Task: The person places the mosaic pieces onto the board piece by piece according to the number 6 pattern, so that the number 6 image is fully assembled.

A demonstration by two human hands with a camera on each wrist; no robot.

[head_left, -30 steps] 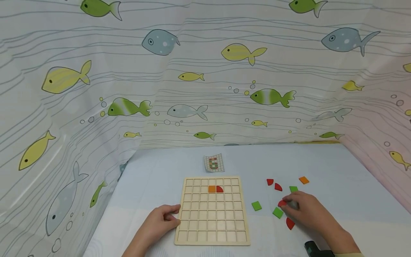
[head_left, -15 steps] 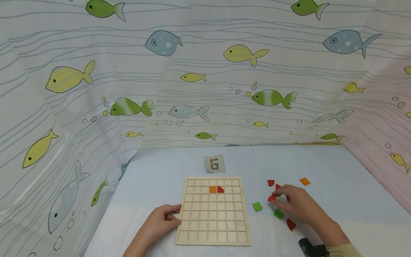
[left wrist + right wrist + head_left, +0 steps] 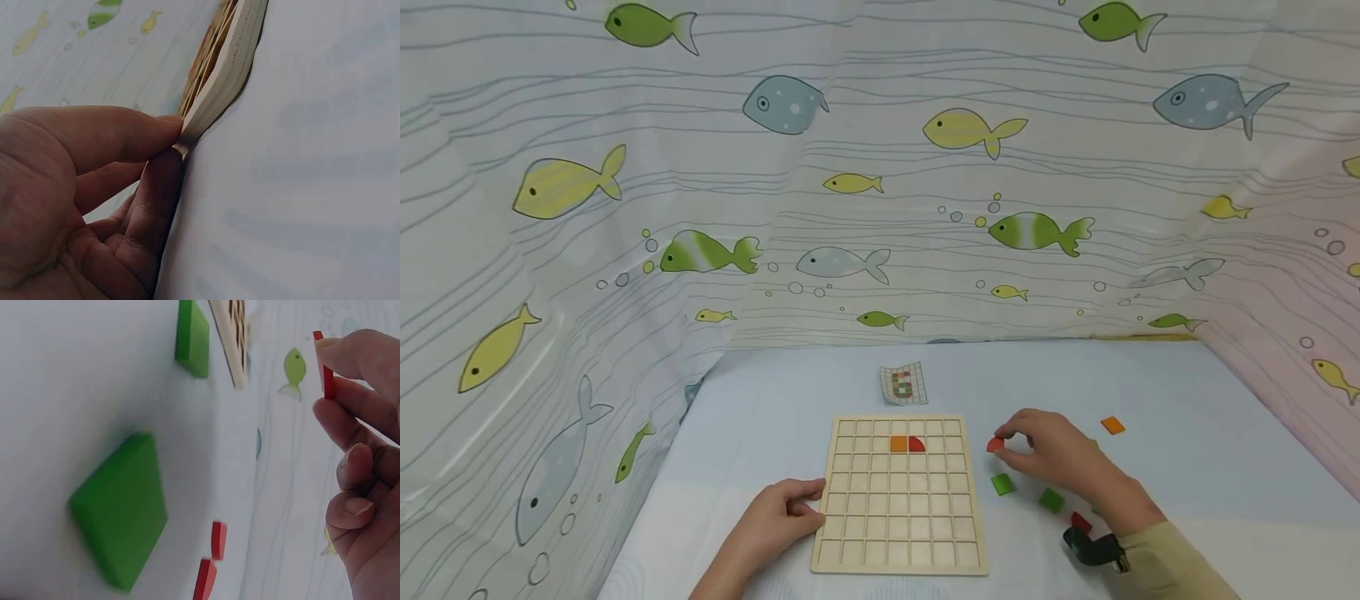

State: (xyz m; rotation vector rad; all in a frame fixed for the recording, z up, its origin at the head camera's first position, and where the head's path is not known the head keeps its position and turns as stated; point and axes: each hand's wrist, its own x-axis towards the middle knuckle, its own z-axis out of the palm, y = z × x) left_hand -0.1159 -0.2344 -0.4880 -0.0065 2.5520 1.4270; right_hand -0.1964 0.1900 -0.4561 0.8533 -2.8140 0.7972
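The right hand (image 3: 1048, 450) pinches a thin red round-edged piece (image 3: 995, 446), apparently near level, its long axis spanning thumb to finger, right of the pale wooden gridded board (image 3: 897, 504), whose left edge the left hand (image 3: 775, 518) grips.

Card (image 3: 904, 384) behind board (image 3: 898, 504), tiles (image 3: 1051, 500) right

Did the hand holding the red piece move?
Yes: the right hand moved left in the head view, closer to the grid board, carrying the red piece.
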